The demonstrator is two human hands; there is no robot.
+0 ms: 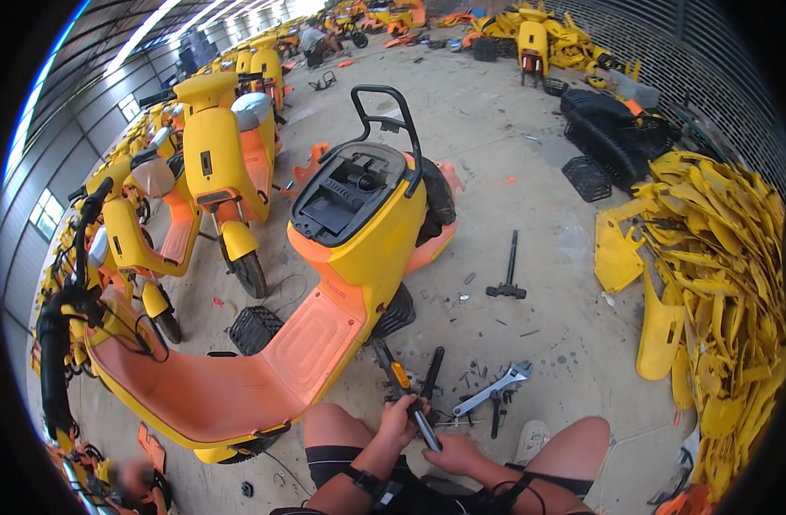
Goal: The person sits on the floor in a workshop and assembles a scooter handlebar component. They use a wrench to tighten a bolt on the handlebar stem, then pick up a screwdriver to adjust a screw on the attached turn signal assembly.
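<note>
My left hand point(398, 419) is closed around a long tube-shaped part point(423, 431), dark at its far end with a yellow section and a bare silver near end. Closed on that silver end is my right hand point(453, 452). The part slants away between my bare knees toward the scooter's underside. Just right of it lies a black bar point(433, 371). On the floor beyond my right hand rest an adjustable wrench point(492, 389) and a small dark tool point(497, 415), with scattered bolts about them. A yellow scooter body point(358, 257) with an orange footboard stands close at left, its seat opening uncovered.
Several yellow scooters point(208, 142) line the left side. Piled yellow panels point(710, 257) rise at the right, near black baskets point(587, 178). A black T-shaped stem point(512, 270) lies on the concrete floor. Far back, a person point(315, 39) crouches among parts.
</note>
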